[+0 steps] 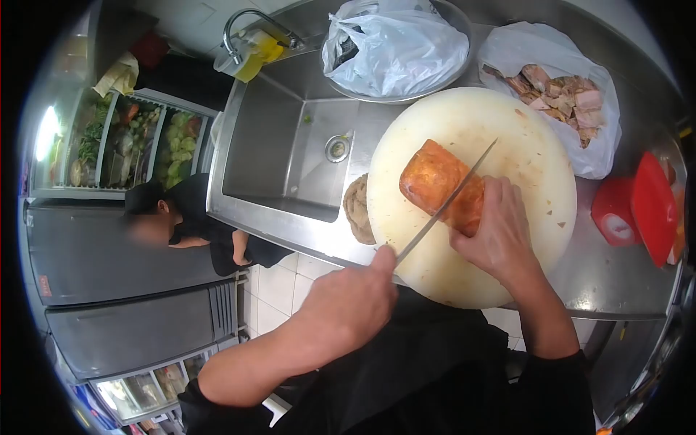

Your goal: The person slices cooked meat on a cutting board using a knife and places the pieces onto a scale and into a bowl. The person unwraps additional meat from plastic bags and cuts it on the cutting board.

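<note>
On a round white cutting board [435, 119] lies a block of browned meat [431, 174], my knife [449, 201] slanting across it. My left hand [351, 301] is closed round the handle; my right hand [500, 225], half curled, grips the meat's right end. The grey fridge's [116, 254] red label [45, 286] is too small to read.

The cutting board [435, 272] is cream, flecked brown; on it, a mottled orange block [428, 174]; over it, a grey knife [447, 204]; beside it, a red scale [607, 199].

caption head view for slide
Left hand holds long metal knife across orange-brown food block held by right hand on round white cutting board.
</note>
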`<state>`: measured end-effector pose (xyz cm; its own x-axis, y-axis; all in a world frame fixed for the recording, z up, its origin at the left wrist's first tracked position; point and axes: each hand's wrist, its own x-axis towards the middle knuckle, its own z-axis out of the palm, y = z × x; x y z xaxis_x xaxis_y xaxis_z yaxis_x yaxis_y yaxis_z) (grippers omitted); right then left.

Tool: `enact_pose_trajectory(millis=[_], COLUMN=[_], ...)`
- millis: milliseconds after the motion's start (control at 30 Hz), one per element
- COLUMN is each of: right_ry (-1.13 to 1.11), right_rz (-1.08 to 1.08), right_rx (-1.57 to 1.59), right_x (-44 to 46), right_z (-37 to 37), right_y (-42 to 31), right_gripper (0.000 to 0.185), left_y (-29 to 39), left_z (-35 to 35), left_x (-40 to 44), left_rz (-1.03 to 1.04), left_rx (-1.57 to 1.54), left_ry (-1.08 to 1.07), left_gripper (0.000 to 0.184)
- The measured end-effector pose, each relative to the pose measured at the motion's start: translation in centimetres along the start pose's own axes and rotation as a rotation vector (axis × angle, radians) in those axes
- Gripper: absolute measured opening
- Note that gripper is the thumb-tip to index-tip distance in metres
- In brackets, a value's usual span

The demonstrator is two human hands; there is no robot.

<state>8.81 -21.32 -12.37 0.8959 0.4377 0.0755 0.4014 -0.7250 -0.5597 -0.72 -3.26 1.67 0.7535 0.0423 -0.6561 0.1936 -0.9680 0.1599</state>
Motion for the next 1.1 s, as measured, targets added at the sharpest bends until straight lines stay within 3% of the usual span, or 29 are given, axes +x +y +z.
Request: enact_pose_trajectory(millis=[300,433,567,667,767,867,967,1067,1100], right_ry=[0.028,0.048,0.032,-0.035,-0.001,0.061,0.213,0.237,0.212], right_rz=[0.077,0.095,0.111,0.113,0.149,0.202,0.135,-0.284,-0.282], right_rx=[0.019,-0.005,0.010,0.020,0.013,-0.070,-0.346,-0.193,-0.116], right_x=[0.1,-0.3,-0.2,-0.6,-0.7,-0.5,-0.6,0.7,1.7], right_z=[0.2,0.6,0.5,0.3,-0.7,-2.4,-5.8,-5.7,-4.9], right_y=[0.0,0.0,0.3,0.1,0.5,2.8,1.9,-1.5,-2.6], right_gripper=[0.063,0.063,0.064,0.066,0.069,0.078,0.079,0.068,0.062], left_y=[2.3,0.8,-3.9,-3.6,-1.6,-3.5,-6.3,-8.9,-9.6], left_z=[4.7,4.8,5.7,7.4,6.6,7.1,7.4,8.5,8.8], left_x=[10.1,7.6,0.1,3.1,6.9,4.2,-0.9,-1.6,-1.2], left_rz=[0.077,0.061,-0.078,0.048,0.023,0.086,0.058,0.020,0.010], left_rx=[-0.100,-0.119,-0.061,-0.114,-0.101,-0.181,-0.266,-0.375,-0.415], left_ry=[0.141,0.110,-0.127,0.022,0.027,0.097,0.196,0.349,0.416], left_gripper=[0.016,0.018,0.023,0.025,0.024,0.022,0.019,0.020,0.021])
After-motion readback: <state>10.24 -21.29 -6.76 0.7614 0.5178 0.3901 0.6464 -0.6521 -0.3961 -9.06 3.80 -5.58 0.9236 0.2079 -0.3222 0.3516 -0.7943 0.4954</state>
